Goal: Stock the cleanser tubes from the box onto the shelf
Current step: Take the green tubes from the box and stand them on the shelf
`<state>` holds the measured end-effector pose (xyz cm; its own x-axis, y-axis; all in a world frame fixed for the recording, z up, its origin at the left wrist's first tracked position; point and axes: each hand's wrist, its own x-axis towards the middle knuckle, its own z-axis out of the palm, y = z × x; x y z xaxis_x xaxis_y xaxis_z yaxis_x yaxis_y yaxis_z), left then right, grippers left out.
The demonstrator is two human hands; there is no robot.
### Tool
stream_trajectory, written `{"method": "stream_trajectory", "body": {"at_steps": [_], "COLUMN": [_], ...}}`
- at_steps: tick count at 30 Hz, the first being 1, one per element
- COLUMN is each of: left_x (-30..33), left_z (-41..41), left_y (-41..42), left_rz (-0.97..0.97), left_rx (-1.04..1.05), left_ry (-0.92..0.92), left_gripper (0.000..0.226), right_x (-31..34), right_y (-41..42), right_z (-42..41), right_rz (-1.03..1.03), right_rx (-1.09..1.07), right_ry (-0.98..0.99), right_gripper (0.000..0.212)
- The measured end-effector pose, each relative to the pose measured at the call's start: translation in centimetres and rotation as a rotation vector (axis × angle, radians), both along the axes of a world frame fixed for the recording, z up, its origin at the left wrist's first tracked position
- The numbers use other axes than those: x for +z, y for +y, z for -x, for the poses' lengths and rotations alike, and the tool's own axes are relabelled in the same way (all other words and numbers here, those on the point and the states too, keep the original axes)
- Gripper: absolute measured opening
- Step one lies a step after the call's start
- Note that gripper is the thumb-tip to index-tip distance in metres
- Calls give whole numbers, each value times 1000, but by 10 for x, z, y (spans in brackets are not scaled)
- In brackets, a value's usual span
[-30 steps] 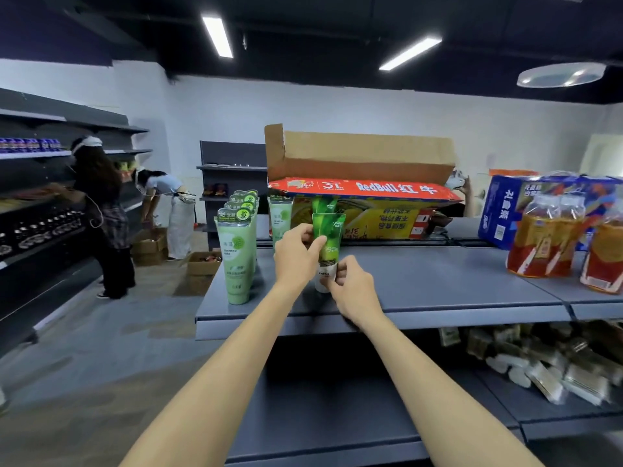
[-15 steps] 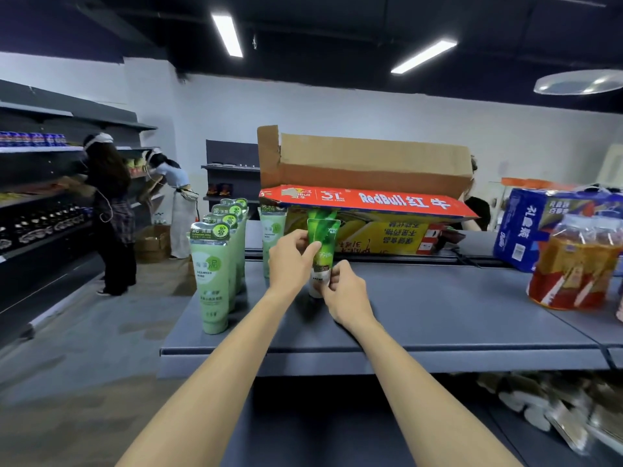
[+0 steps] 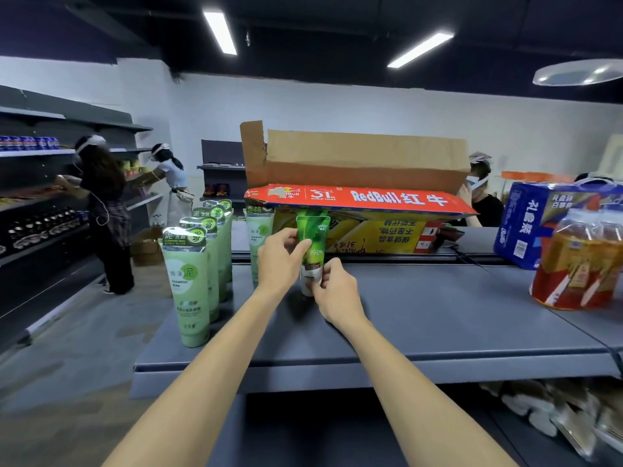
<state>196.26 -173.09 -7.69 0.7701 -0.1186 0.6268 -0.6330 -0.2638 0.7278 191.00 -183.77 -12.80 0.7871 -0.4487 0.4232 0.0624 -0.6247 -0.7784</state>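
- Shelf (image 3: pixel 438 318): grey top deck, carrying all stock.
- Box (image 3: pixel 354 197): open carton at the rear of the shelf.
- Pale green tubes (image 3: pixel 187 281): row standing cap-down, left.
- Dark green tube (image 3: pixel 312 244): upright on its cap, mid-shelf, before the box.
- Left hand (image 3: pixel 279 261): pinching tube's upper body.
- Right hand (image 3: pixel 333 288): pinching its cap end.
- Risk: narrow cap base; uneven release could likely topple it.
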Motion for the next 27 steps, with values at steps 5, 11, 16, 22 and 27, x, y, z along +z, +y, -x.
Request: {"method": "stream_trajectory", "body": {"at_steps": [5, 11, 16, 22, 27], "left_x": [-4, -13, -15, -11, -9], "left_z": [-4, -2, -5, -4, -3], "left_y": [-1, -4, -4, -2, 1], "left_rz": [10, 85, 96, 72, 56], "left_rx": [7, 27, 22, -15, -29], "left_ry": [-2, 16, 16, 16, 28], "left_gripper": [5, 27, 30, 25, 23], "right_x": [-1, -2, -1, -1, -2], "right_y": [2, 2, 1, 1, 1], "right_z": [-1, -1, 0, 0, 0], "right_rz": [19, 5, 2, 15, -3], "right_rx": [-15, -11, -10, -16, -7], "right_ry": [3, 1, -4, -2, 37], "right_gripper": [19, 17, 19, 22, 30]}}
